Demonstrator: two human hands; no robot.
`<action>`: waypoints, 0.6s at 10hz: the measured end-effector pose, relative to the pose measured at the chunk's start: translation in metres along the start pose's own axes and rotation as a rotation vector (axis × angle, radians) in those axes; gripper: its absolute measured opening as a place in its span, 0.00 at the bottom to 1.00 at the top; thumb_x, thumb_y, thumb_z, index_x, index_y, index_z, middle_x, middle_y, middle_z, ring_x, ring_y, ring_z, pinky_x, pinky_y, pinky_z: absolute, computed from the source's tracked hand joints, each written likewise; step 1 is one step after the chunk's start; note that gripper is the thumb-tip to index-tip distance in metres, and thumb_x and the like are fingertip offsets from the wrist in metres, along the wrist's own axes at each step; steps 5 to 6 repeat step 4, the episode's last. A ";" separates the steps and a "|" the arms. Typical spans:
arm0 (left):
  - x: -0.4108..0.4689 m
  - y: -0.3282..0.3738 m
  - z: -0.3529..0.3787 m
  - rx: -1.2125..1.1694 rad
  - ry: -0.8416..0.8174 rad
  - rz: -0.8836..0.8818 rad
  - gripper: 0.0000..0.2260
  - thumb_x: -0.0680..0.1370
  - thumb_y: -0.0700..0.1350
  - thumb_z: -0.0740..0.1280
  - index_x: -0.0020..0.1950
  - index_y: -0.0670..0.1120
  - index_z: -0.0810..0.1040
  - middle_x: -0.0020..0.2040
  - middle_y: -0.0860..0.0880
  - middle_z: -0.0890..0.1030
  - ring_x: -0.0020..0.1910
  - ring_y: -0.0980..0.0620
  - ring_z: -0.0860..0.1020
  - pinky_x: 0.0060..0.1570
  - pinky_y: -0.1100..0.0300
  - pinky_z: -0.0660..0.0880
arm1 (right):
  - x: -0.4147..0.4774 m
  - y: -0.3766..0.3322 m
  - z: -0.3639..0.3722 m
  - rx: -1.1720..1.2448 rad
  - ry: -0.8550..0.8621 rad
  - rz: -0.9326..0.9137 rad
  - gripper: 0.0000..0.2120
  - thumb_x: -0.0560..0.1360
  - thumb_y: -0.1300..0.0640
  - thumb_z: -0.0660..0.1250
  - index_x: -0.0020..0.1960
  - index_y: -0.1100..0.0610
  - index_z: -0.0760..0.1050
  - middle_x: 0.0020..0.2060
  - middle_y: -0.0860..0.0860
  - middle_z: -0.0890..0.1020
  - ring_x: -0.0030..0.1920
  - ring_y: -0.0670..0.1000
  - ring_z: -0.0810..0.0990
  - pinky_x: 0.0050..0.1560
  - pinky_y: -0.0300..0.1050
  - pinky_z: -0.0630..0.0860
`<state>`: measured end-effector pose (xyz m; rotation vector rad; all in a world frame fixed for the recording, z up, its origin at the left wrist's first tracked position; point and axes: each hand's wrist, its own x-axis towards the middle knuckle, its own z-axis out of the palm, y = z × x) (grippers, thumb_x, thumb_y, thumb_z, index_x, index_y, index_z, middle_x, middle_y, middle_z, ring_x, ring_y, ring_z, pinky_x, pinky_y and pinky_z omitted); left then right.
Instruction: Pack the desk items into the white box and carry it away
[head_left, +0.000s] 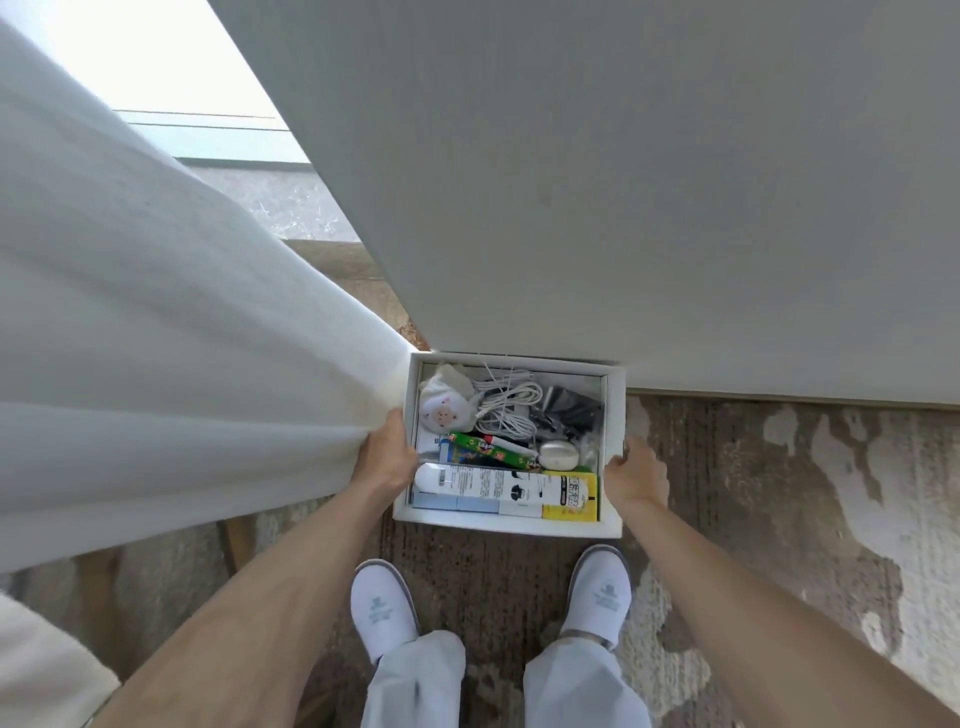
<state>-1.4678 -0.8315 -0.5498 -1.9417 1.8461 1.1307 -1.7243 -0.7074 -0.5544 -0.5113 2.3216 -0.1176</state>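
Note:
The white box (498, 524) sits low by the floor against a grey wall, in front of my feet. It is filled: a white sock bundle (442, 408), a coiled white cable (506, 402), dark grey packets (571, 408), a green packet (480, 449), a small white oval device (558, 455), a long white tube (498, 486) and a yellow pack (569, 509). My left hand (387, 457) grips the box's left wall. My right hand (636, 475) grips its right wall. Whether the box rests on the floor or hangs in my hands, I cannot tell.
A white curtain (156, 338) hangs at the left, touching my left hand. The grey wall (623, 182) rises right behind the box. Worn patterned carpet (753, 493) covers the floor. My feet in white slippers (384, 608) stand just before the box.

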 end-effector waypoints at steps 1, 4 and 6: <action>-0.014 0.019 -0.020 0.019 -0.039 0.005 0.19 0.74 0.36 0.59 0.65 0.44 0.65 0.57 0.41 0.77 0.49 0.43 0.74 0.48 0.51 0.75 | -0.014 -0.012 -0.025 0.057 -0.005 -0.028 0.16 0.79 0.63 0.58 0.66 0.59 0.71 0.59 0.60 0.78 0.52 0.60 0.77 0.40 0.43 0.68; -0.130 0.119 -0.113 -0.056 -0.108 0.106 0.16 0.77 0.40 0.56 0.65 0.43 0.72 0.61 0.41 0.78 0.53 0.45 0.77 0.55 0.52 0.75 | -0.133 -0.045 -0.154 0.229 -0.059 -0.166 0.18 0.78 0.67 0.59 0.65 0.58 0.73 0.60 0.53 0.80 0.60 0.53 0.77 0.60 0.45 0.72; -0.130 0.119 -0.113 -0.056 -0.108 0.106 0.16 0.77 0.40 0.56 0.65 0.43 0.72 0.61 0.41 0.78 0.53 0.45 0.77 0.55 0.52 0.75 | -0.133 -0.045 -0.154 0.229 -0.059 -0.166 0.18 0.78 0.67 0.59 0.65 0.58 0.73 0.60 0.53 0.80 0.60 0.53 0.77 0.60 0.45 0.72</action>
